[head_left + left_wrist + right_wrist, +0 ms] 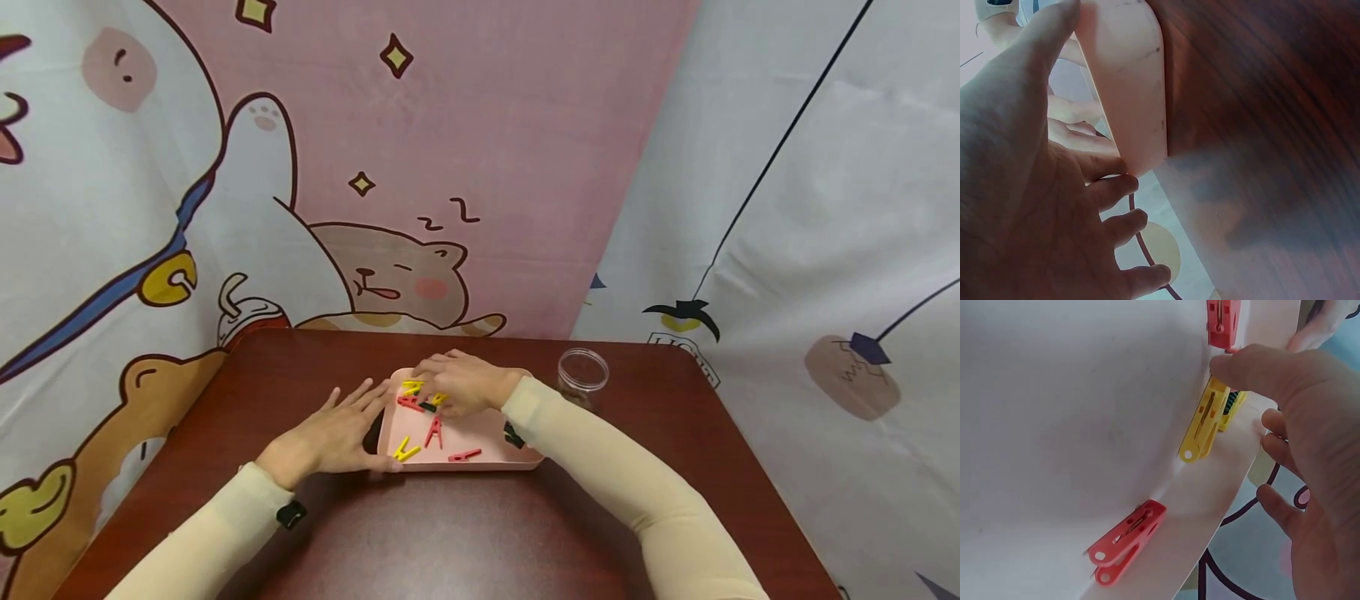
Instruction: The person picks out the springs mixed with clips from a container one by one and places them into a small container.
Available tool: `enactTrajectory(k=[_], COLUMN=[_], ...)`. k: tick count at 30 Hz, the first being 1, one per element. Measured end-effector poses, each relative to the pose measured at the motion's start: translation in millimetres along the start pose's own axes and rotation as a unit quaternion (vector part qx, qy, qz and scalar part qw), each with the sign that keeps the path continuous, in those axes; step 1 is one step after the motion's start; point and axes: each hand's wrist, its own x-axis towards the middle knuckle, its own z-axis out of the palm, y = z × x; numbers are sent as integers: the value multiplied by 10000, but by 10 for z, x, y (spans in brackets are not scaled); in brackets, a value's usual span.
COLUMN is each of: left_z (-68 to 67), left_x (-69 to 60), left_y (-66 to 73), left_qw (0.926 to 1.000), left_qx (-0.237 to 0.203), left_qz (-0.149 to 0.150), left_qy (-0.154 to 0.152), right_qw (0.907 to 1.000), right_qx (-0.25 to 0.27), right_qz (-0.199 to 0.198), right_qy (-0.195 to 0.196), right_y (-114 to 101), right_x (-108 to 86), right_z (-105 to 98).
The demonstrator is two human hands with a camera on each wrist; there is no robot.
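Note:
My left hand [337, 433] lies along the left side of a pink tray [480, 464], thumb at its near left corner, fingers spread and fairly straight. Its thumb and a fingertip touch the tray wall in the left wrist view. Over the far left part of the tray, my right hand [465, 385] reaches down among clothespins. There its thumb touches the end of a yellow clothespin [1200, 422]; the index finger is hidden, so a pinch cannot be confirmed. Red clothespins [434, 432] and another yellow clothespin [406, 451] lie loose in the tray, with a dark green one [427, 407] near the right hand.
A clear round jar [582, 371] stands on the brown table [480, 533], just right of the tray and close to the right forearm. Some contents show at its bottom, too unclear to name. A printed cloth [525, 167] hangs behind the table's far edge.

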Motion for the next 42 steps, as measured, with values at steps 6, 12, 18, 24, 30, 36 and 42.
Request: enactTrajectory(k=[6, 12, 18, 24, 30, 36, 42], left_z=[-17, -17, 4, 10, -1, -20, -12], left_x=[0, 8, 24, 22, 20, -1, -15], left_y=[22, 30, 19, 2, 18, 32, 29], left_qw=[10000, 10000, 10000, 10000, 10000, 10000, 10000], left_qx=[-12, 2, 38, -31, -62, -79, -58], left_qz=[45, 73, 60, 19, 17, 27, 51], left_qy=[23, 11, -6, -11, -12, -10, 54], right_qw=[9998, 9994, 9990, 9987, 9983, 9982, 9975], right_qx=[-194, -333, -330, -397, -444, -381, -231], right_qz=[18, -10, -19, 9, 148, 150, 119], right_qy=[30, 137, 285, 314, 343, 428, 650], right_y=[-22, -42, -48, -43, -46, -74, -88], right_x=[41, 46, 26, -8, -65, -147, -231], right_z=[14, 35, 57, 50, 27, -11, -43])
